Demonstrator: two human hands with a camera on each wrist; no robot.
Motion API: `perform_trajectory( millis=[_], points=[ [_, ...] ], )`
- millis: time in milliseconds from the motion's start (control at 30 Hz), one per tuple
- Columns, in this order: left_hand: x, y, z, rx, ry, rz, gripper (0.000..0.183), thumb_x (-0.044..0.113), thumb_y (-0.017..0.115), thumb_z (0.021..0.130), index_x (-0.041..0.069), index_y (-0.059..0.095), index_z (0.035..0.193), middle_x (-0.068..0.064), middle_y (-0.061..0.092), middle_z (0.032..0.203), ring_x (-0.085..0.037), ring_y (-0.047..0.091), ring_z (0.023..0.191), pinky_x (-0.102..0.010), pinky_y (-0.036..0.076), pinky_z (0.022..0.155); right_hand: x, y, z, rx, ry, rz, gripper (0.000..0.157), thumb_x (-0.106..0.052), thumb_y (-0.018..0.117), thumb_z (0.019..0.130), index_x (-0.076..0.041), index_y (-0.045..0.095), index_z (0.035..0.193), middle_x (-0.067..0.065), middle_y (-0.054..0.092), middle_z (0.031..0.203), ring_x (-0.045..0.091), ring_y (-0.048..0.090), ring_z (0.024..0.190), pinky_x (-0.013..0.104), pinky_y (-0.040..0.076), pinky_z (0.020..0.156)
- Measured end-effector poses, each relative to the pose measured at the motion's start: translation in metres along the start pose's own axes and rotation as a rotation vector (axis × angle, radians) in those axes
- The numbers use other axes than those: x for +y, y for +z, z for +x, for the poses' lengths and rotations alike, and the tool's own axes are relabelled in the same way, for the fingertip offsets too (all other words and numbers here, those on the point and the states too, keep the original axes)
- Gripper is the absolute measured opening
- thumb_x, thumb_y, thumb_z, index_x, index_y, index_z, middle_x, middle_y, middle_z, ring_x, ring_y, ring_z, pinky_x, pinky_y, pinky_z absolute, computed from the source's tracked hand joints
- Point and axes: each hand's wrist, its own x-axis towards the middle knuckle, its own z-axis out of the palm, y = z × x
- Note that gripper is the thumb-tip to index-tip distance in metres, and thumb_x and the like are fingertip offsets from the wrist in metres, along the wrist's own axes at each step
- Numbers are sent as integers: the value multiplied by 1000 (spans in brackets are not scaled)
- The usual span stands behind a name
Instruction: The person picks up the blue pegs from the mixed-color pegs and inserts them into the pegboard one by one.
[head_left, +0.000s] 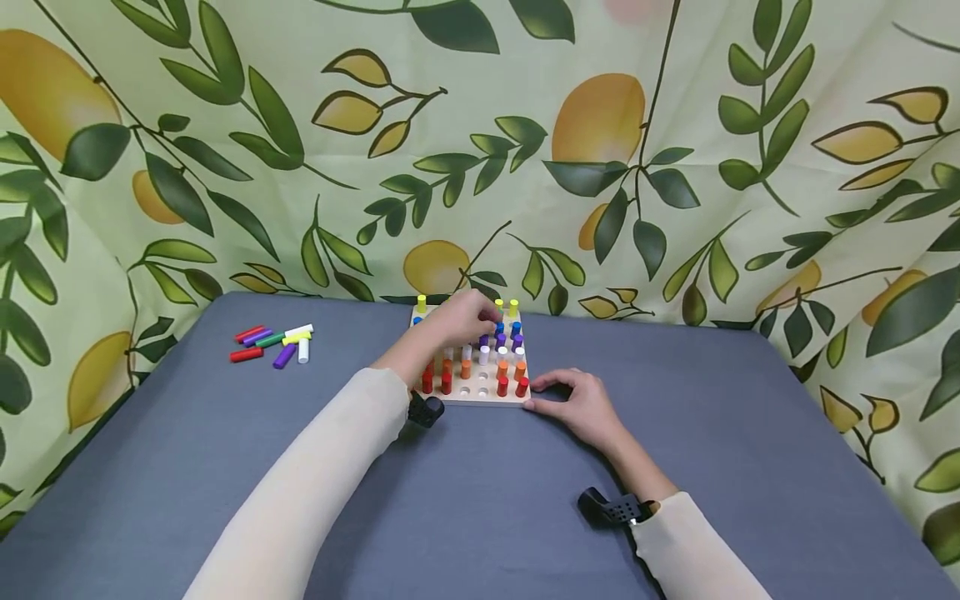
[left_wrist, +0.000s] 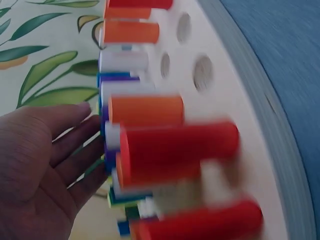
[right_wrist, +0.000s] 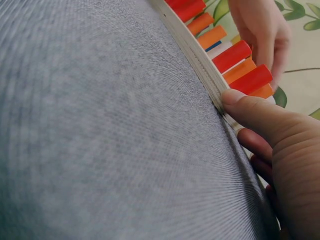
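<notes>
A wooden pegboard (head_left: 491, 402) carries rows of red, orange, white, purple, blue and yellow pegs. My left hand (head_left: 453, 321) reaches over its back half, beside the blue pegs (head_left: 516, 329). In the left wrist view the left thumb and fingers (left_wrist: 75, 145) look extended and apart, with no peg visible between them; some fingertips are hidden behind pegs. At the board's front right corner, my right hand (head_left: 581, 408) holds the edge, thumb (right_wrist: 250, 107) on the front side and fingers bent along the right side. Bare holes (left_wrist: 203, 72) show near the front middle.
Left of the board, a loose pile of pegs lies on the grey-blue tabletop (head_left: 300, 458), with red (head_left: 246, 355), purple (head_left: 284, 357), green (head_left: 270, 340), white and yellow among them. A leaf-patterned cloth (head_left: 487, 192) hangs behind the table.
</notes>
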Motion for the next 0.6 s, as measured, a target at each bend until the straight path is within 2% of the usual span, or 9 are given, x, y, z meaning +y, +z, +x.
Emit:
perform_trajectory(
  millis=[300, 467, 600],
  points=[
    [-25, -21, -41, 95, -32, 22, 27, 19, 61, 101, 6, 74, 120, -8, 75, 116, -20, 67, 106, -39, 55, 98, 0, -1, -2, 4, -2, -11, 27, -27, 89, 77, -17, 79, 100, 0, 76, 99, 20, 64, 102, 40, 48, 94],
    [-44, -32, -66, 106, -70, 58, 28, 20, 61, 101, 7, 74, 122, -8, 75, 114, -20, 66, 99, -39, 56, 92, 0, -1, -2, 8, 5, -19, 27, -28, 89, 77, -17, 79, 100, 1, 76, 100, 21, 64, 102, 40, 47, 93],
    [-60, -37, -88, 127, -99, 70, 29, 21, 62, 101, 6, 72, 123, -10, 74, 118, -24, 67, 108, -44, 55, 99, -1, 0, -3, 5, -5, -44, 27, -29, 88, 79, -18, 79, 101, 1, 77, 100, 21, 65, 103, 41, 48, 94]
  ],
)
